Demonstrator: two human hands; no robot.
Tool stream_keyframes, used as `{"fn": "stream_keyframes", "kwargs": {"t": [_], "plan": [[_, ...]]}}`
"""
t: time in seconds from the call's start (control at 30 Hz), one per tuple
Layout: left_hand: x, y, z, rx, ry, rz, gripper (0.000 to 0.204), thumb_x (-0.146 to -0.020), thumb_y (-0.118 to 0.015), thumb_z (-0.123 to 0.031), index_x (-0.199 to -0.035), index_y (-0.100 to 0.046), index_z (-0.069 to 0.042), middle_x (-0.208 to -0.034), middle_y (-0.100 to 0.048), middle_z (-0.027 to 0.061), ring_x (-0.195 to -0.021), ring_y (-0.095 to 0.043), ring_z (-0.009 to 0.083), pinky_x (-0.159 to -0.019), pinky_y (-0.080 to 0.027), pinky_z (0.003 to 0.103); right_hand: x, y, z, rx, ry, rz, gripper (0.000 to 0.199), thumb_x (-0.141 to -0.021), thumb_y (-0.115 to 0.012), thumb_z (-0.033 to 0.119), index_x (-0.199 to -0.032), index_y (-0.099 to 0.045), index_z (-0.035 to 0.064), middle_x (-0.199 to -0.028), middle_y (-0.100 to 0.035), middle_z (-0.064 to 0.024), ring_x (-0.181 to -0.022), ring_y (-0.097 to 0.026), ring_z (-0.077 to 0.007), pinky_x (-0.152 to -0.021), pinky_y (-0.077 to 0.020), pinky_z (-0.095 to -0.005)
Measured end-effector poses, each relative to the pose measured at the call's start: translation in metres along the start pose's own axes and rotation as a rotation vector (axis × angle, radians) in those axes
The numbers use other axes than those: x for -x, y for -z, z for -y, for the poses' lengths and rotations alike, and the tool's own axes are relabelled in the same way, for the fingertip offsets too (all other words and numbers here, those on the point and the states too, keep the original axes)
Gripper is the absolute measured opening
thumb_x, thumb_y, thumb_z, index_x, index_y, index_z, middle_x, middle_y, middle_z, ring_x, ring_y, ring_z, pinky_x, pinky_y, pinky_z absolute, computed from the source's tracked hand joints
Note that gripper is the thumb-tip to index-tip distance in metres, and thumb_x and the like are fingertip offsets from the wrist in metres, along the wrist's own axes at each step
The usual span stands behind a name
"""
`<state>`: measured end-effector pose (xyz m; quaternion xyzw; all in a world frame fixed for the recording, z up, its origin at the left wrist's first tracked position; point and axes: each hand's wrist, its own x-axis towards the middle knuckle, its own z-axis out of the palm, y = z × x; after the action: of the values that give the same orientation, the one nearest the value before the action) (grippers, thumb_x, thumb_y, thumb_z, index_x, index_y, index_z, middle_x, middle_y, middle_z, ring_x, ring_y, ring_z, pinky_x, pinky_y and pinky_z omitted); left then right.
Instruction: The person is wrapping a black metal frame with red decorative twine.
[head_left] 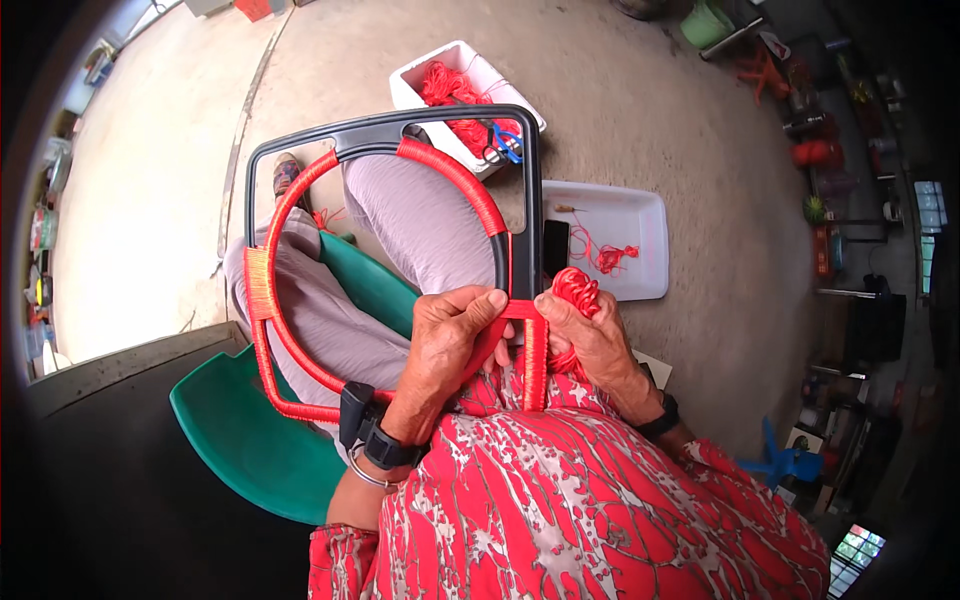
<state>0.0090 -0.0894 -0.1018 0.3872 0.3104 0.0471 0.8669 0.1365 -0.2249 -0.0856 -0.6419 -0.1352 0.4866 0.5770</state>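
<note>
Head view: black rectangular frame (532,170) with red-wrapped inner ring (460,178) over lap (425,215), mostly ahead-left of left hand (445,330). Left hand pinches red cord wrap (521,309) on frame's near-right side, likely steadying it. Right hand (597,340): thumb against same wrap, fingers curled round red cord hank (576,289), probably keeping slack handy. Beyond hands: white bin (408,96), cord tangle (447,84), blue-handled scissors (508,145). Ahead-right: white tray (640,212), small cord bunch (612,260).

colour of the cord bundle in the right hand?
Red cord bundle, slightly glossy; best seen in the head view.
</note>
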Motion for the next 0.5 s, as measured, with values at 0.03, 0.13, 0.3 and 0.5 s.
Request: {"fn": "stream_keyframes", "kwargs": {"t": [0.03,0.13,0.3,0.5], "plan": [[0.0013,0.0002,-0.0007,-0.002,-0.005,0.000,0.028,-0.095,-0.057,-0.020,-0.080,-0.065,0.003,-0.061,-0.063,0.0093,-0.043,-0.058,0.0135,-0.038,-0.039,0.021,0.0004,0.0002,-0.0015,0.018,0.009,-0.003,0.026,-0.092,-0.062,0.022,-0.072,-0.055,0.0065,-0.059,-0.049,0.0046,-0.053,-0.042,-0.0034,-0.047,-0.0343,-0.0224],[-0.0011,-0.0034,0.0028,-0.045,-0.004,-0.022,0.029,-0.096,-0.056,-0.021,-0.080,-0.065,0.002,-0.060,-0.063,0.0082,-0.043,-0.057,0.0123,-0.038,-0.037,0.021,-0.0016,0.0056,-0.0035,0.052,0.016,-0.005,0.027,-0.092,-0.062,0.022,-0.072,-0.054,0.0072,-0.059,-0.047,0.0049,-0.052,-0.041,-0.0034,-0.047,-0.0338,-0.0223],[-0.0003,-0.0056,0.0045,-0.054,-0.009,-0.036,0.029,-0.096,-0.056,-0.021,-0.080,-0.065,0.002,-0.059,-0.063,0.0082,-0.045,-0.058,0.0123,-0.039,-0.038,0.022,0.0021,0.0035,-0.0048,-0.023,0.004,-0.028,0.026,-0.092,-0.061,0.023,-0.073,-0.053,0.0076,-0.059,-0.047,0.0047,-0.052,-0.041,-0.0034,-0.047,-0.0332,-0.0224],[-0.0012,-0.0037,0.0077,-0.061,-0.033,-0.055,0.029,-0.096,-0.056,-0.020,-0.080,-0.065,0.002,-0.061,-0.063,0.0085,-0.046,-0.059,0.0138,-0.039,-0.040,0.023,-0.0024,0.0092,-0.0076,0.041,0.011,0.020,0.024,-0.092,-0.062,0.024,-0.076,-0.054,0.0080,-0.062,-0.049,0.0047,-0.053,-0.042,-0.0035,-0.048,-0.0343,-0.0217]]}}
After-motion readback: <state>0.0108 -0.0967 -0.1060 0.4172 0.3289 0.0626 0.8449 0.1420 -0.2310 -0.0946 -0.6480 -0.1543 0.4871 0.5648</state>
